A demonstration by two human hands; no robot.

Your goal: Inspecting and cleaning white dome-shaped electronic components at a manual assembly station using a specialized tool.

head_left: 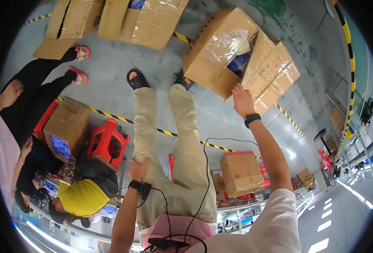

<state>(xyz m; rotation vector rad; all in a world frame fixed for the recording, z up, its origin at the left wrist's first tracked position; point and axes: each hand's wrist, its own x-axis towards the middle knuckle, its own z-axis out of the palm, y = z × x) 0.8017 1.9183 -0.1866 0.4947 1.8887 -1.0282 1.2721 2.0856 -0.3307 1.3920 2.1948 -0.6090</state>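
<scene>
A large cardboard box (214, 55) is set on the grey floor (110, 76), ahead and to the right of the person's feet, with blue contents (238, 63) exposed in its opening beside a flap (264, 69). The flap's near edge is touched by the right hand (243, 102), its fingers (238, 89) held close together and curled; whether the edge is pinched cannot be told. The left hand (138, 170) is rested against the beige trousers (146, 109); the spread of its fingers cannot be told. The floor is crossed by yellow-and-black striped tape (167, 132). Farther left, a red stool (109, 134) is placed near a smaller box (71, 118) filled with blue packets (60, 146).
</scene>
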